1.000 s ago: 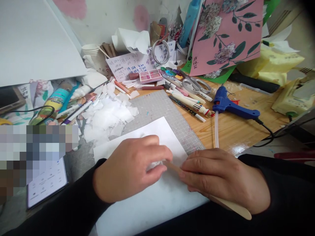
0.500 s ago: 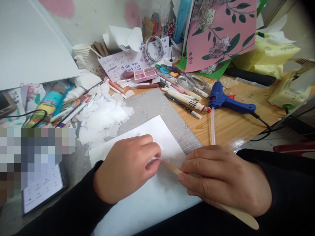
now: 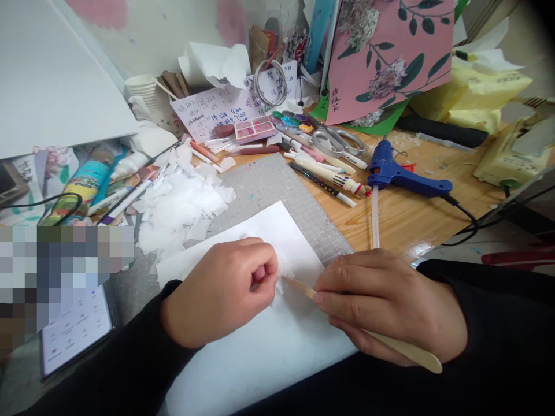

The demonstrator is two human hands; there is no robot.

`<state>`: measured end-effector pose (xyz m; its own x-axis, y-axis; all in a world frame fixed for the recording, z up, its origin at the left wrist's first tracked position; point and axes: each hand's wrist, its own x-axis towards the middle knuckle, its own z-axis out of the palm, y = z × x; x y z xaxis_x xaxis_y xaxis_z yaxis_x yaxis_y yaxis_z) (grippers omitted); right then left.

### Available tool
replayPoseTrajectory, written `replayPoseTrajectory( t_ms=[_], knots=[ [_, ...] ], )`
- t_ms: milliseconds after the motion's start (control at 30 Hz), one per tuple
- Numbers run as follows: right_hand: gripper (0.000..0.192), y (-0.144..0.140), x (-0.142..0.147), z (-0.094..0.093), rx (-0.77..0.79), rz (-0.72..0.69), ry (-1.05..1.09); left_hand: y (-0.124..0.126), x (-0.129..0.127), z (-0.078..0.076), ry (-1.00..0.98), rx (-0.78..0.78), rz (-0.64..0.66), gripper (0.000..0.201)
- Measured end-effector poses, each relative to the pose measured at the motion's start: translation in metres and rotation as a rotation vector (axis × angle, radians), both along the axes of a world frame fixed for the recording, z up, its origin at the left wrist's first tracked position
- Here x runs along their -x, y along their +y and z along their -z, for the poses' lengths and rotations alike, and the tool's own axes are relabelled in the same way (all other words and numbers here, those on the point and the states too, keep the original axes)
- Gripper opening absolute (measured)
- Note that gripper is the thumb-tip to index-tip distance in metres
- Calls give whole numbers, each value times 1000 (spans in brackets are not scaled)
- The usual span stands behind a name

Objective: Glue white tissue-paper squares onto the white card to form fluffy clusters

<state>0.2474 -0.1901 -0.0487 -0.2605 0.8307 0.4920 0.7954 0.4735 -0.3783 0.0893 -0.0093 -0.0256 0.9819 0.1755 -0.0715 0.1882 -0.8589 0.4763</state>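
Observation:
My right hand is closed around a flat wooden craft stick. The stick's narrow tip points left, close to my left fingertips, and its rounded end sticks out below my palm. My left hand is closed in a pinch over a white sheet of paper; what lies between its fingertips is hidden. Small white paper scraps show right beside those fingertips, near the stick's tip. To the left, a heap of torn white paper pieces lies partly on the grey cutting mat.
A blue glue gun with its cord lies at the right. Behind the mat are pens, scissors and a paint palette. A phone rests at the left. A pink flower picture stands at the back.
My left fingers have curled in and shifted slightly left, away from the stick's tip. The white scraps behind them show more now. My right hand has moved slightly left and up with the stick.

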Motion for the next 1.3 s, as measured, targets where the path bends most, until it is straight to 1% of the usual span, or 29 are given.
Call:
replayPoseTrajectory(
  t_ms=[133,267,333,400,500,533,600,700,800,867,1000,1067,1100,1233,1300],
  knots=[
    [20,0,1,3,12,8,21,0,-1,0,3,-19,8,12],
    [22,1,3,1,55,6,40,0,-1,-2,13,14,18,12],
    [23,3,5,-1,75,12,47,2,-1,-3,23,60,12,11],
    [22,4,7,-3,85,15,56,4,-1,-4,44,142,-19,10],
    [20,5,10,-2,90,27,69,7,0,-3,70,285,-124,8],
    [20,5,11,-1,89,32,75,8,1,-3,69,306,-155,8],
    [20,5,13,0,89,43,89,10,1,-2,48,287,-174,10],
    [20,6,14,0,101,54,102,13,0,-3,13,216,-110,14],
    [16,6,15,-1,123,60,83,15,-2,-5,26,229,-77,15],
    [15,6,16,-2,131,62,76,18,-2,-7,32,253,-112,12],
    [13,7,17,-2,148,54,82,28,-1,-11,-5,268,-292,8],
    [14,7,17,-1,148,39,105,34,1,-11,10,274,-322,9],
    [15,7,18,-1,145,33,123,36,1,-11,34,268,-296,11],
    [23,7,17,0,144,30,183,38,1,-8,123,195,-110,14],
    [27,5,15,-1,144,37,216,36,0,-8,124,182,-86,15]
  ],
)
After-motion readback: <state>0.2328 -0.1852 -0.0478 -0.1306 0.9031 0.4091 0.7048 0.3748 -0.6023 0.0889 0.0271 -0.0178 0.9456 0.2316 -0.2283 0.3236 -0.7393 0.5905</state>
